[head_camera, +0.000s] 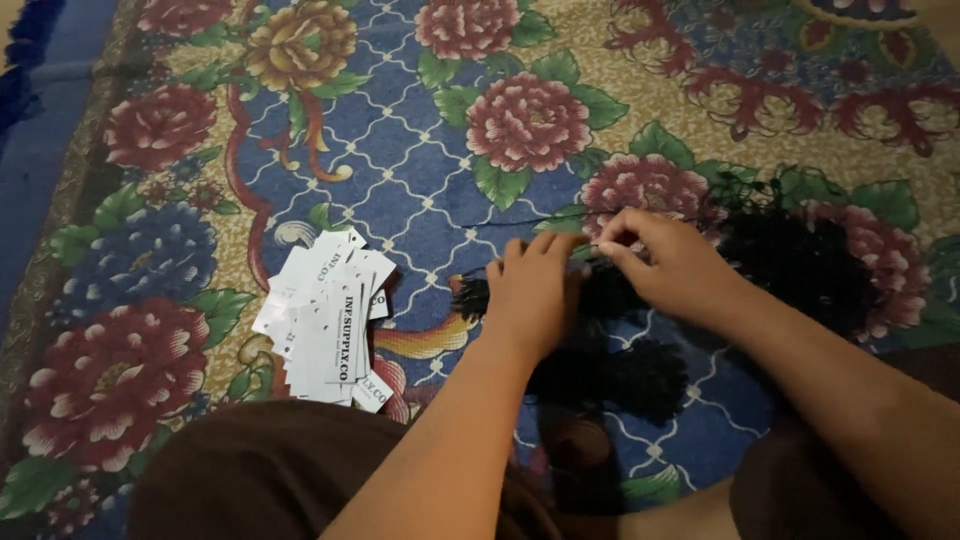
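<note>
My left hand (530, 292) and my right hand (668, 262) meet over a floral carpet (420, 150). Their fingertips pinch together on thin black string near a bundle of black strings (610, 295) that lies under and between the hands. A larger heap of black strings (800, 255) lies to the right of my right hand. More black strings (620, 380) lie below the hands, near my lap. The fine thread between the fingers is hard to make out.
A fanned pile of white paper tags (330, 320) with dark print lies to the left of my left hand. My knees in brown cloth (260, 470) fill the bottom edge. A blue strip (40, 120) runs along the carpet's left side.
</note>
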